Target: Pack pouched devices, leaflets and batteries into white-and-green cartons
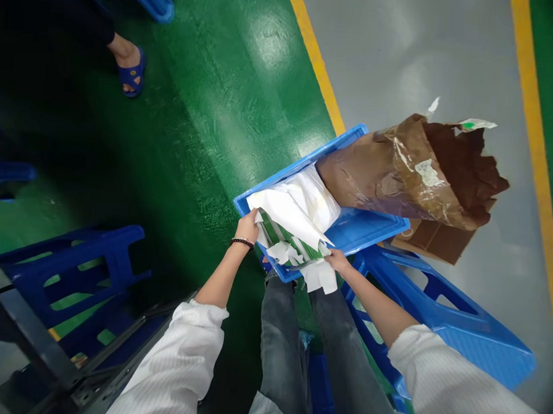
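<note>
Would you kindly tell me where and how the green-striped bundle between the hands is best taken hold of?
I would take the green-striped bundle by its opposite ends, one hand from each side, as the left hand and right hand do. It looks longer than wide, and the torn white paper loose over its middle would probably tear or slip.

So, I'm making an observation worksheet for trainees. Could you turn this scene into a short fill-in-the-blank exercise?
1. The left hand and right hand are at opposite ends of a green-striped bundle, partly covered by torn ____ paper.
2. A bracelet circles the person's ____ wrist.
3. The plastic crate has the colour ____.
4. The large, ragged-mouthed paper sack has the colour ____.

Missing words: white; left; blue; brown.
</note>
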Demonstrator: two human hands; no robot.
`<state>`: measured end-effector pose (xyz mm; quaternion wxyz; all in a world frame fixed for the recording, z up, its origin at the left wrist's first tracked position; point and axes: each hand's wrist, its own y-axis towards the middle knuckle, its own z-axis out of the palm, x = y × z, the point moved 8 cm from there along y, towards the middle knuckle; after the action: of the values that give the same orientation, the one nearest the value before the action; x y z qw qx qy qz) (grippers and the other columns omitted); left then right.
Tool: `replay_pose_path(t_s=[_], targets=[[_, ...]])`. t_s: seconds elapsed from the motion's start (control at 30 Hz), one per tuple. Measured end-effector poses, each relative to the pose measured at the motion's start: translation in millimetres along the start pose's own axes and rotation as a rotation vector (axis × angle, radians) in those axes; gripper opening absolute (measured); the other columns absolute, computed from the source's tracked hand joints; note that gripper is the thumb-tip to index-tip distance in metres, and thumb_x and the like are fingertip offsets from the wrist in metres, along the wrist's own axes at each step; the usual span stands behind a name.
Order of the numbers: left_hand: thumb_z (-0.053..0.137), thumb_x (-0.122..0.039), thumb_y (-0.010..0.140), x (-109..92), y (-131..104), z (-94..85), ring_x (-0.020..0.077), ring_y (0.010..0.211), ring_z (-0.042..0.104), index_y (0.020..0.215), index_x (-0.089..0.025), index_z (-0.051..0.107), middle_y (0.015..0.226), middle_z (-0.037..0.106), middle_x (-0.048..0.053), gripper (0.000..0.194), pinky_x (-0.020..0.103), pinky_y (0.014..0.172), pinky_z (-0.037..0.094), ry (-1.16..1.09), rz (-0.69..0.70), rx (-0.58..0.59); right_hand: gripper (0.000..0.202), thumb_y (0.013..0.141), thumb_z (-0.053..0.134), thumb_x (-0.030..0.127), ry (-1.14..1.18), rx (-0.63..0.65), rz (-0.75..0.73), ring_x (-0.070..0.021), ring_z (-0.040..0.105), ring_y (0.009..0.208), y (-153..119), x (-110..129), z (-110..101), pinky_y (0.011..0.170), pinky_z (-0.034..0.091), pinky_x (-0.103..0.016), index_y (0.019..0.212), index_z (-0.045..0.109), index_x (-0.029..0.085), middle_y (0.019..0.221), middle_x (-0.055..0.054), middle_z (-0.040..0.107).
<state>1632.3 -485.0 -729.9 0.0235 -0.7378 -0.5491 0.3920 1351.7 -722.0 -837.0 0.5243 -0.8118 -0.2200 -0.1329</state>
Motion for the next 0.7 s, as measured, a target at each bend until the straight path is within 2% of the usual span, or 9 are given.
replay_pose_path(t_s=[0.13, 0.23, 0.33, 0.43, 0.53, 0.6, 0.63, 0.67, 0.7], targets=[[0.046, 0.004, 0.080, 2.8, -2.1, -0.9, 0.0285, 0.106, 0.065, 0.123, -0.018, 0.061, 0.109, 0.071, 0.011, 0.050, 0.040, 0.094, 0.050, 0.028, 0.011, -0.004, 0.026, 0.093, 0.059, 0.033, -0.058, 0.095, -0.062, -0.0169, 0.064, 0.089, -3.2, 8.4, 10.4, 0.077, 0.056, -0.035, 0.111, 0.061, 0.013, 0.106, -0.006, 0.064], [0.045, 0.004, 0.077, 12.1, -5.4, -3.9, 0.0298, 0.108, 0.064, 0.129, -0.021, 0.057, 0.110, 0.070, 0.009, 0.059, 0.038, 0.094, 0.050, 0.028, -0.003, -0.017, 0.027, 0.092, 0.060, 0.032, -0.101, 0.079, -0.143, -0.0178, 0.064, 0.092, -7.9, 17.5, 10.5, 0.081, 0.055, -0.037, 0.112, 0.060, 0.014, 0.108, -0.006, 0.064], [0.047, 0.002, 0.076, 30.8, -13.1, -12.5, 0.0290, 0.109, 0.063, 0.134, -0.024, 0.053, 0.111, 0.068, 0.008, 0.064, 0.038, 0.096, 0.049, 0.017, -0.025, -0.025, 0.034, 0.090, 0.063, 0.030, -0.166, -0.052, -0.184, -0.0217, 0.061, 0.101, -17.7, 26.4, 2.4, 0.089, 0.051, -0.043, 0.118, 0.057, 0.014, 0.113, -0.008, 0.062], [0.049, -0.001, 0.076, 54.6, -26.3, -24.0, 0.0310, 0.107, 0.063, 0.134, -0.025, 0.053, 0.108, 0.066, 0.011, 0.063, 0.043, 0.096, 0.049, -0.004, -0.063, -0.038, 0.047, 0.089, 0.058, 0.028, -0.227, -0.249, -0.242, -0.0315, 0.048, 0.122, -37.6, 40.6, -9.9, 0.102, 0.039, -0.054, 0.131, 0.047, 0.012, 0.127, -0.016, 0.053], [0.054, -0.005, 0.076, 70.4, -48.2, -31.6, 0.0380, 0.116, 0.056, 0.142, -0.018, 0.044, 0.122, 0.057, 0.019, 0.067, 0.053, 0.098, 0.044, -0.044, -0.136, -0.110, 0.044, 0.091, 0.049, 0.030, -0.270, -0.286, -0.369, -0.0336, 0.043, 0.125, -62.7, 61.1, -5.5, 0.105, 0.036, -0.053, 0.131, 0.046, 0.012, 0.127, -0.019, 0.052], [0.057, -0.010, 0.079, 67.5, -68.9, -25.4, 0.0410, 0.132, 0.041, 0.146, -0.014, 0.036, 0.139, 0.044, 0.023, 0.070, 0.058, 0.106, 0.036, -0.099, -0.170, -0.161, 0.041, 0.090, 0.050, 0.030, -0.298, -0.218, -0.462, -0.0315, 0.049, 0.120, -76.4, 75.1, 7.9, 0.103, 0.040, -0.049, 0.127, 0.050, 0.015, 0.121, -0.016, 0.056], [0.058, -0.013, 0.081, 61.0, -80.3, -16.2, 0.0399, 0.137, 0.033, 0.146, -0.014, 0.036, 0.144, 0.039, 0.022, 0.068, 0.057, 0.110, 0.031, -0.140, -0.173, -0.166, 0.041, 0.088, 0.051, 0.029, -0.312, -0.185, -0.498, -0.0305, 0.049, 0.120, -81.1, 81.4, 15.1, 0.103, 0.041, -0.047, 0.127, 0.051, 0.016, 0.122, -0.015, 0.057], [0.059, -0.016, 0.083, 51.5, -91.5, -1.9, 0.0376, 0.140, 0.030, 0.142, -0.016, 0.041, 0.146, 0.039, 0.020, 0.062, 0.055, 0.113, 0.029, -0.192, -0.166, -0.145, 0.044, 0.087, 0.052, 0.028, -0.326, -0.165, -0.523, -0.0301, 0.048, 0.123, -83.5, 86.8, 21.4, 0.104, 0.041, -0.046, 0.130, 0.049, 0.017, 0.126, -0.014, 0.055], [0.061, -0.016, 0.083, 39.8, -102.0, 17.2, 0.0344, 0.138, 0.034, 0.135, -0.018, 0.051, 0.143, 0.045, 0.017, 0.053, 0.050, 0.114, 0.029, -0.254, -0.153, -0.096, 0.049, 0.086, 0.052, 0.027, -0.339, -0.161, -0.533, -0.0304, 0.045, 0.127, -83.4, 91.3, 26.3, 0.106, 0.039, -0.046, 0.133, 0.046, 0.016, 0.132, -0.015, 0.052]])
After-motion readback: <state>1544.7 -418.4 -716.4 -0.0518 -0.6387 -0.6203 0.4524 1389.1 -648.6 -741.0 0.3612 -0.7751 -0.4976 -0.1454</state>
